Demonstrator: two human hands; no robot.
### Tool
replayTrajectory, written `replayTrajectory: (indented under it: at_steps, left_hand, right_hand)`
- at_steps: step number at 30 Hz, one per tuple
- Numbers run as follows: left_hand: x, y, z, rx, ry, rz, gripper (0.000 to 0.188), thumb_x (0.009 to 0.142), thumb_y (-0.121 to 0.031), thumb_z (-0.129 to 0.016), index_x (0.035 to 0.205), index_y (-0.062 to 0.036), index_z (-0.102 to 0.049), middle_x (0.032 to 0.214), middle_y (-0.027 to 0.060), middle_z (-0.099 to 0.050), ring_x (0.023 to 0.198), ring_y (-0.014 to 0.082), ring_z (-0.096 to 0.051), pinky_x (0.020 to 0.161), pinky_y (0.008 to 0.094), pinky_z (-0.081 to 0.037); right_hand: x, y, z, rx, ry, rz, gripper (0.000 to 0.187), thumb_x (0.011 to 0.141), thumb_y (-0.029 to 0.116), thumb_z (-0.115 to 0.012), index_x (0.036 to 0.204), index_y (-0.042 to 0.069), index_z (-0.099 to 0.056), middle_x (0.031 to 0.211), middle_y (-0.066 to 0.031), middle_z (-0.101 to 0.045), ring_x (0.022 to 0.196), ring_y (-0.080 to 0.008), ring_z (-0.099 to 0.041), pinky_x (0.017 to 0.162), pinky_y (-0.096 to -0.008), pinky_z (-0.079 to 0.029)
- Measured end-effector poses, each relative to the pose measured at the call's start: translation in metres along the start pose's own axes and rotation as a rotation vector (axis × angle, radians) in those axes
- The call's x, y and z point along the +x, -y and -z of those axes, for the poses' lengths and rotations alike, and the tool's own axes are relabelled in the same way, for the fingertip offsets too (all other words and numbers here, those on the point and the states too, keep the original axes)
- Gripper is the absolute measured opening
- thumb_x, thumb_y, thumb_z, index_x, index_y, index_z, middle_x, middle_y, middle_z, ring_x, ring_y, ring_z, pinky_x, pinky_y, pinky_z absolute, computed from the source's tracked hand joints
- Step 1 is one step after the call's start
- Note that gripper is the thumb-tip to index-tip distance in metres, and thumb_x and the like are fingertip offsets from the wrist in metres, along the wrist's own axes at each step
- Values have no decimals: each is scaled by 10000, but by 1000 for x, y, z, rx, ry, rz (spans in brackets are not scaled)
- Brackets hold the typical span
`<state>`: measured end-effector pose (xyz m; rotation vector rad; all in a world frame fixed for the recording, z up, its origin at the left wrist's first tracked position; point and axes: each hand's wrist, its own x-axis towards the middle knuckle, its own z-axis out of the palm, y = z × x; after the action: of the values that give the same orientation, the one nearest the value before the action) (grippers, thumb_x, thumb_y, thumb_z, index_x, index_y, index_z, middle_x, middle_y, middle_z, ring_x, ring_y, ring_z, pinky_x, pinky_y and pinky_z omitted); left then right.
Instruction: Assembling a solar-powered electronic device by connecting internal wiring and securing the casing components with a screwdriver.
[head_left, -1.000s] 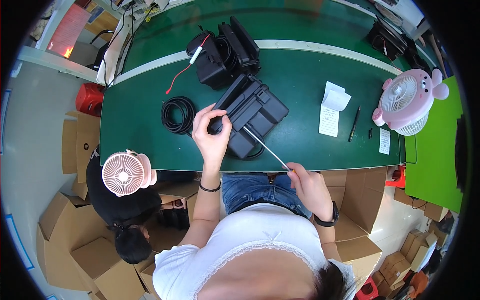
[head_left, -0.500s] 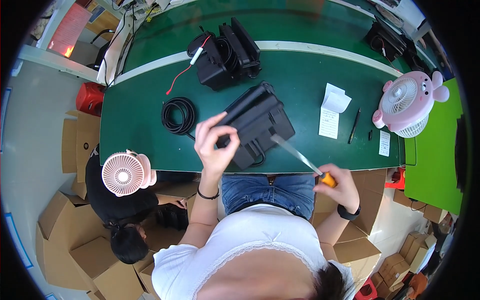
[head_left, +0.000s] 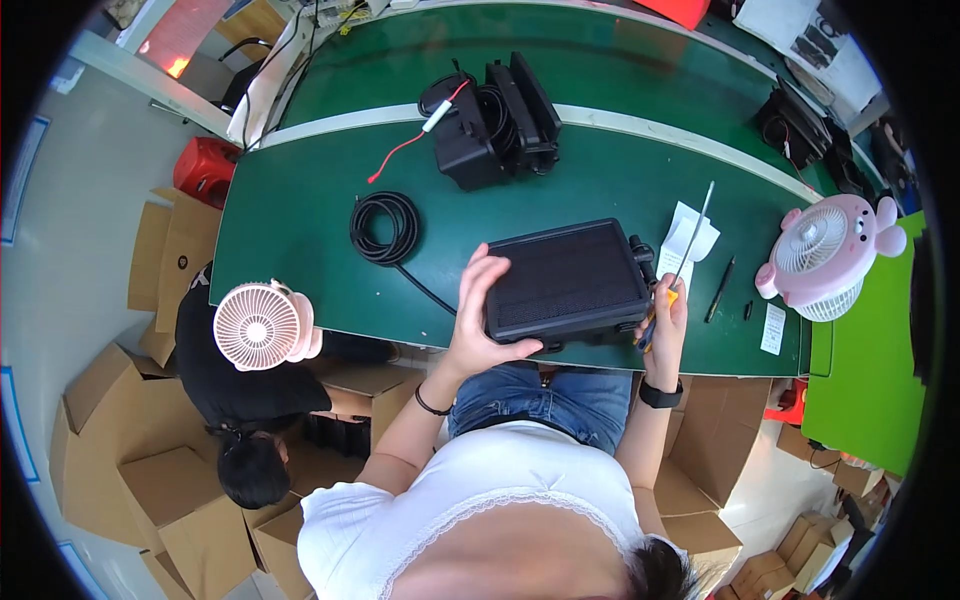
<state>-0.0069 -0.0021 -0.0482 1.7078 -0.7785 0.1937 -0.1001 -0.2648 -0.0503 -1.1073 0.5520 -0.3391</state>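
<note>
A black rectangular box (head_left: pixel 568 278) with a dark textured panel facing up is at the near edge of the green table. My left hand (head_left: pixel 478 325) grips its left side, thumb along the near edge and fingers at the far left corner. At the right side, my right hand (head_left: pixel 667 325) holds a screwdriver (head_left: pixel 697 230) with an orange handle, its metal shaft pointing up and away from the box. The right fingers are beside the box's edge; whether they also touch it I cannot tell. A coiled black cable (head_left: pixel 411 228) lies left of the box, its end running toward my left hand.
Farther back stands another black box unit (head_left: pixel 465 150) with a red-tipped wire. Paper slips, a black pen (head_left: pixel 720 290) and a pink fan (head_left: pixel 815 245) are at the right. A smaller pink fan (head_left: pixel 257 325) is at the left edge. A person (head_left: pixel 240 370) bends among cardboard boxes.
The box has been turned so its panel faces up, and my left hand has closed on it. My right hand has moved to its side, the screwdriver tip now pointing away.
</note>
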Motion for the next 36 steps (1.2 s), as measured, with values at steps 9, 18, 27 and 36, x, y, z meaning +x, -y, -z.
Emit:
replayTrajectory:
  at_steps: [9,18,27,36]
  left_hand:
    - [-22,7,-8,-23,-41,-130,1004,549,-265,-965,1367,-196,-387,1521,293,-172,1446,487,-215,1172,597,-254]
    - [-52,14,0,-62,-179,-90,1043,544,-234,-943,1353,-217,-285,1513,300,-165,1386,461,-333,1096,519,-420]
    - [-41,11,53,27,-688,300,916,667,-87,-816,1428,-73,-307,1475,139,-323,1316,278,-397,1120,410,-338]
    - [19,79,129,-95,-1229,244,824,822,13,-781,1484,-21,-291,1442,135,-401,1270,254,-475,1093,387,-424]
  right_hand:
    - [15,-6,-16,-104,39,311,395,811,-220,-439,1049,94,-419,1158,-121,-603,1255,-208,-528,1042,-302,-401]
    - [-1,-7,-50,33,58,202,370,877,-82,-684,993,136,-409,1050,-149,-717,708,-24,-587,535,-142,-404]
    - [12,-48,-59,-119,75,226,200,974,64,-620,1018,86,-426,1166,-136,-646,497,-22,-450,424,-184,-388]
    - [12,-65,-49,-149,19,188,129,990,40,-572,1001,84,-451,1014,-101,-683,499,-34,-459,426,-191,-393]
